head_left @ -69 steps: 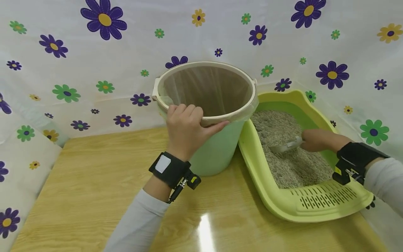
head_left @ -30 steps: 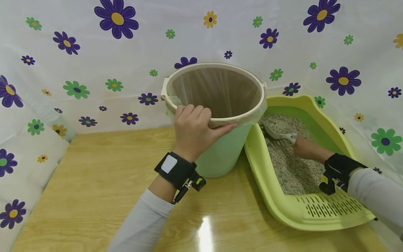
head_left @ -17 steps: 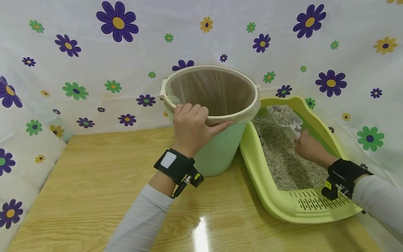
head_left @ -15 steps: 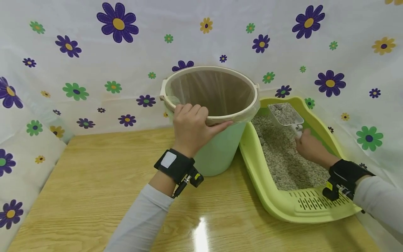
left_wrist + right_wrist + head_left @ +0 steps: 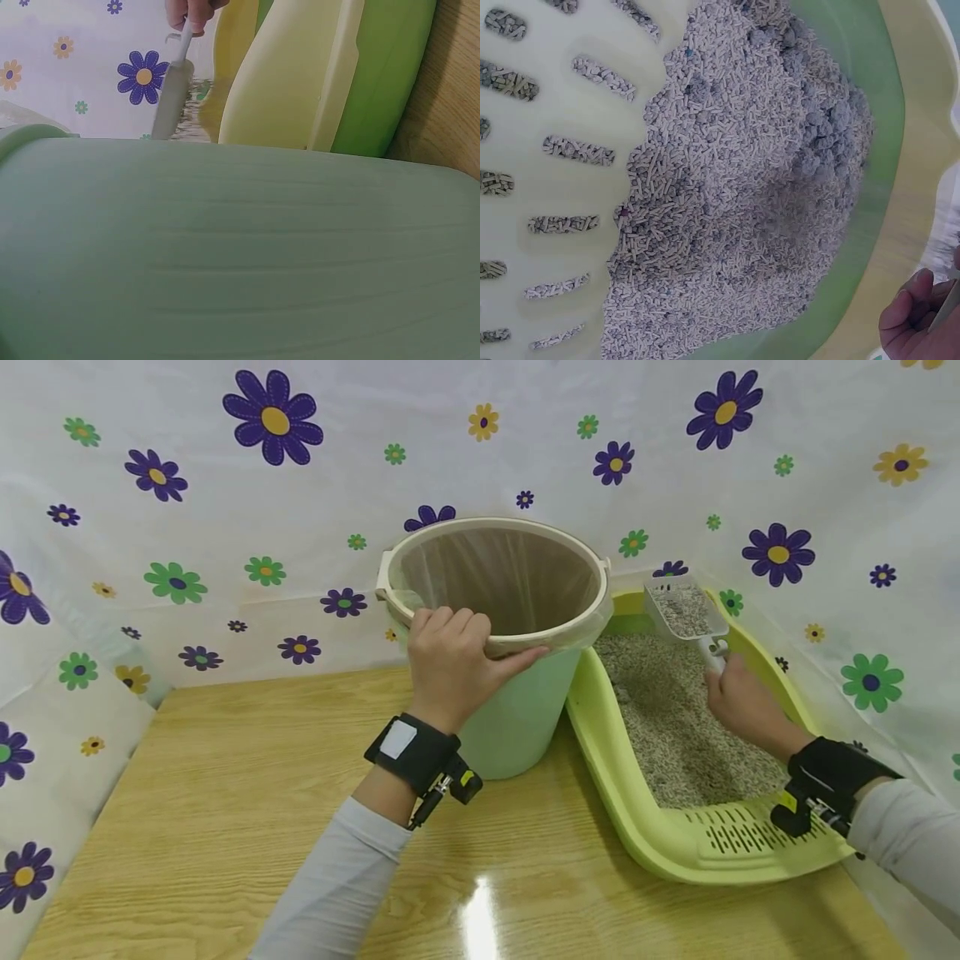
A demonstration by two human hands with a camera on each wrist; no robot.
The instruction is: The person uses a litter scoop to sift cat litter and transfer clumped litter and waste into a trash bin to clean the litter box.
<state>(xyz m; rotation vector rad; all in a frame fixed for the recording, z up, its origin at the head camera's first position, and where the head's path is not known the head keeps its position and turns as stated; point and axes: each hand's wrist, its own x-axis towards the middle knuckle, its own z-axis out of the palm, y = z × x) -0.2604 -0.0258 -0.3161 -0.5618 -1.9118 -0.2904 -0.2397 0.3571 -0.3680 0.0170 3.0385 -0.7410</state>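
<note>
So the litter scoop (image 5: 687, 612) is up over the far end of the litter box (image 5: 626, 793), pan loaded with litter, its front edge crossing the box's far rim in the head view. The right hand (image 5: 750, 702) has its fingers wrapped around the handle, with the forearm coming in over the box's right side. There are blurry streaks under the pan in the left wrist view (look like loose bits of litter, but too smeared to swear to).

The left hand (image 5: 453, 664) grips the near rim of the trash bin (image 5: 517, 727), just left of the box: fingers hooked over the edge, thumb stretched along the outside.

As for room, the bin's mouth is wide open and higher than the box's left wall, so that raised rim stands between the scoop and the bin's inside. Can't tell if bin and box actually touch. A clear liner (image 5: 450, 564) is folded over the bin's rim. The flowered backdrop (image 5: 420, 393) closes things off behind and right of the box, while bare wooden tabletop (image 5: 262, 802) stretches off to its left, past the bin.
</note>
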